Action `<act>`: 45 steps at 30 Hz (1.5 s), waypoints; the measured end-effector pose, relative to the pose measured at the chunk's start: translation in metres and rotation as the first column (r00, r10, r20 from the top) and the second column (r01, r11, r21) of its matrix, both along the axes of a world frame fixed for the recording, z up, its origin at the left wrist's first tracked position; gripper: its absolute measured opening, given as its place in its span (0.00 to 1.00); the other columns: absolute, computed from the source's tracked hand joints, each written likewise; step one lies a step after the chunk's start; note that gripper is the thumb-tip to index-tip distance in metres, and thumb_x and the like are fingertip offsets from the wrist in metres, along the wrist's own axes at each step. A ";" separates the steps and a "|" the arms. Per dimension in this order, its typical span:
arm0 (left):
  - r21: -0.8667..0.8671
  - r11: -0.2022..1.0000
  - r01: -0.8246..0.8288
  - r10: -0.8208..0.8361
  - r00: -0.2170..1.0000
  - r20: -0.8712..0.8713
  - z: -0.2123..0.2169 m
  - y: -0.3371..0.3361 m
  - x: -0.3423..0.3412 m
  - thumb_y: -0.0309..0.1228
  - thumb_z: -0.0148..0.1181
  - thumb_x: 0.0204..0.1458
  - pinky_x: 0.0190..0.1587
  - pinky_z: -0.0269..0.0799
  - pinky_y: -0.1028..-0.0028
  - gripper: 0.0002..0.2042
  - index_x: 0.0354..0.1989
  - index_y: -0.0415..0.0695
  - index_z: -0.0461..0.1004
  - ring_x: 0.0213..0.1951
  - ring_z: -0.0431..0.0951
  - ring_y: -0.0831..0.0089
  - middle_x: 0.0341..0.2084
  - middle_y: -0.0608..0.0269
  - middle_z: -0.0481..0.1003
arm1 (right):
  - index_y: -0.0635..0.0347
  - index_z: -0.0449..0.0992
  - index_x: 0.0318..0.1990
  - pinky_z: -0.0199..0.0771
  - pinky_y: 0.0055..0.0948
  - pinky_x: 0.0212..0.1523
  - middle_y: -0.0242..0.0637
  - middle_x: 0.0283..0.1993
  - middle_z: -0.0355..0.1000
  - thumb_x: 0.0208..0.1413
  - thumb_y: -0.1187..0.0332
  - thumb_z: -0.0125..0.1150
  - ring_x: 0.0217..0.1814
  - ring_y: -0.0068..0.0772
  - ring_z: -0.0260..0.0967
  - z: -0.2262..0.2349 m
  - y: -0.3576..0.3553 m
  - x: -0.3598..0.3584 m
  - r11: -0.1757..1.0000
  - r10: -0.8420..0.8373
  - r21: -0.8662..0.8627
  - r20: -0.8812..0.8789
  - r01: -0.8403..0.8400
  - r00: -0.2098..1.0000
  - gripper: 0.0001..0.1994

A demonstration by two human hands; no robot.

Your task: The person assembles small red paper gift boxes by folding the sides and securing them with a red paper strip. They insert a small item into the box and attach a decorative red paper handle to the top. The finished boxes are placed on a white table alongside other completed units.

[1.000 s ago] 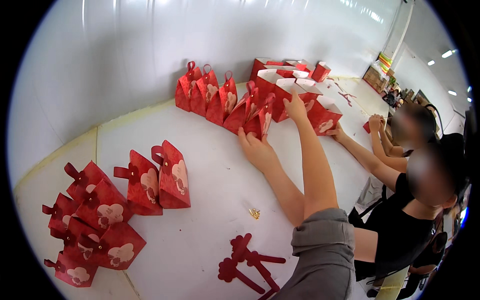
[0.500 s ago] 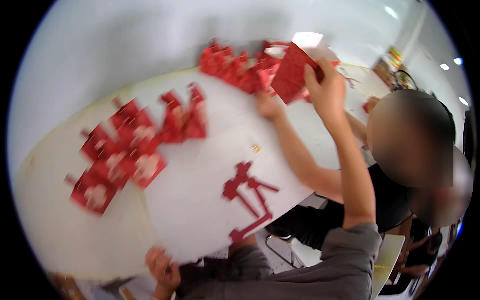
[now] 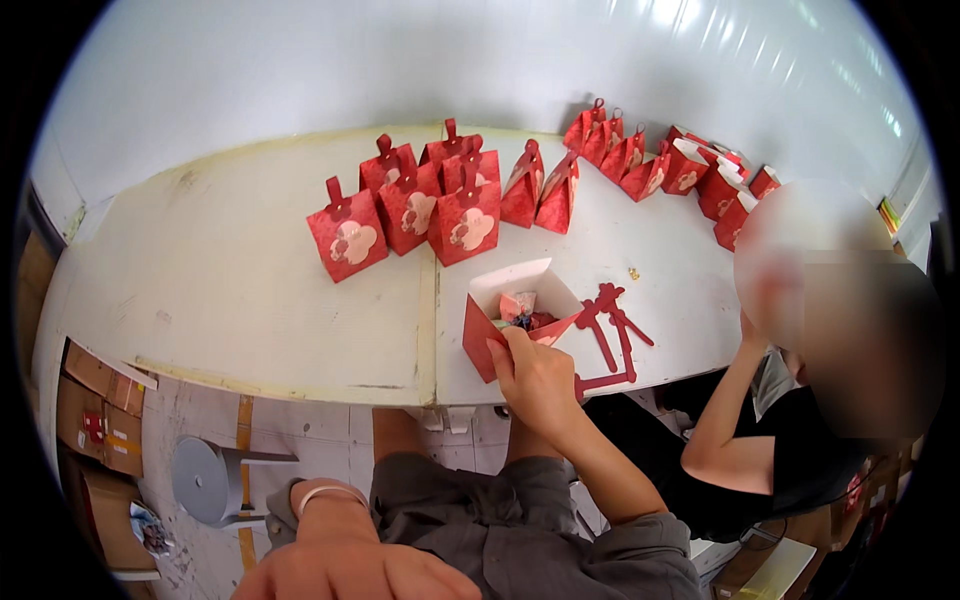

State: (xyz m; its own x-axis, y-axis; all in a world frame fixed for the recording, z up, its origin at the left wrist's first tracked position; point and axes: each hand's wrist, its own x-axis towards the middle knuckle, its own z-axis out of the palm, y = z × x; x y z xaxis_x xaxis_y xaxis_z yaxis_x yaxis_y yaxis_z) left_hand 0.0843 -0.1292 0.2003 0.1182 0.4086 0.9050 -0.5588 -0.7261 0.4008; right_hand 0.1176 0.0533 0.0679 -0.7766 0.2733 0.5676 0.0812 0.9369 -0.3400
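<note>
Grey-sleeved, our left hand (image 3: 355, 570) looms nearest; its fingertips run out of view, so we cannot tell how far the fingers are open or what they hold. Beyond it, at the table's (image 3: 250, 310) near edge, stands an open box (image 3: 480, 345), small wrapped things (image 3: 517, 305) inside — filled, we judge, but not yet closed or strapped. Our right hand (image 3: 540, 385) pinches its near wall, thumb and fingers closed over the rim. Just right of the box lie loose red straps (image 3: 607, 296), and behind them some gold studs (image 3: 634, 273). Farther back, seven closed boxes (image 3: 408, 215) look finished. Farthest, near the wall (image 3: 300, 80), more strapped boxes (image 3: 645, 180) adjoin several unclosed ones (image 3: 685, 165) — work left, it seems.
</note>
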 end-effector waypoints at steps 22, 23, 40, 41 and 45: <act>-0.423 0.241 -0.874 0.911 0.354 -0.213 -0.214 0.106 -0.076 0.26 0.69 0.38 0.61 0.49 0.60 0.30 0.50 0.45 0.58 0.62 0.53 0.55 0.62 0.43 0.49 | 0.53 0.58 0.48 0.39 0.40 0.65 0.53 0.67 0.46 0.46 0.69 0.65 0.69 0.43 0.42 -0.070 0.088 0.002 0.143 0.339 -0.741 -0.586 -0.656 0.736 0.24; -0.441 0.296 -0.847 0.901 0.401 -0.167 -0.216 0.104 -0.077 0.26 0.69 0.38 0.62 0.49 0.60 0.32 0.52 0.44 0.59 0.63 0.53 0.55 0.62 0.44 0.49 | 0.54 0.58 0.49 0.40 0.40 0.65 0.52 0.66 0.47 0.46 0.69 0.65 0.69 0.43 0.42 -0.072 0.088 0.003 0.148 0.336 -0.729 -0.599 -0.669 0.727 0.25; -0.499 0.120 -0.858 0.902 0.304 -0.306 -0.215 0.100 -0.070 0.19 0.62 0.42 0.60 0.53 0.63 0.07 0.28 0.35 0.70 0.52 0.66 0.62 0.51 0.50 0.62 | 0.63 0.76 0.39 0.52 0.39 0.60 0.46 0.61 0.55 0.47 0.69 0.64 0.62 0.43 0.54 -0.082 0.094 -0.002 0.265 0.383 -0.702 -0.553 -0.661 0.740 0.12; -0.543 0.114 -0.832 0.903 0.314 -0.292 -0.211 0.103 -0.069 0.19 0.61 0.43 0.59 0.54 0.64 0.06 0.26 0.36 0.68 0.50 0.67 0.63 0.49 0.50 0.63 | 0.63 0.76 0.39 0.52 0.39 0.59 0.47 0.61 0.55 0.46 0.69 0.64 0.62 0.42 0.54 -0.083 0.094 -0.002 0.259 0.376 -0.711 -0.549 -0.654 0.747 0.12; -0.597 0.286 -0.750 0.882 0.450 -0.143 -0.203 0.105 -0.073 0.20 0.58 0.47 0.55 0.59 0.66 0.07 0.25 0.39 0.64 0.48 0.68 0.64 0.47 0.49 0.65 | 0.62 0.75 0.35 0.54 0.41 0.58 0.47 0.57 0.61 0.46 0.70 0.64 0.60 0.40 0.56 -0.072 0.089 -0.001 0.231 0.369 -0.738 -0.537 -0.635 0.758 0.09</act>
State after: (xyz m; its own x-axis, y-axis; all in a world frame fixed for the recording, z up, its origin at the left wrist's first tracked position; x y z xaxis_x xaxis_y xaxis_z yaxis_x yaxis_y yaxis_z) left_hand 0.0117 -0.0247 -0.0024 -0.6926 0.5609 0.4535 0.0984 -0.5494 0.8298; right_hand 0.1162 0.1425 -0.0036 -0.8466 0.2875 0.4479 -0.4827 -0.0600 -0.8737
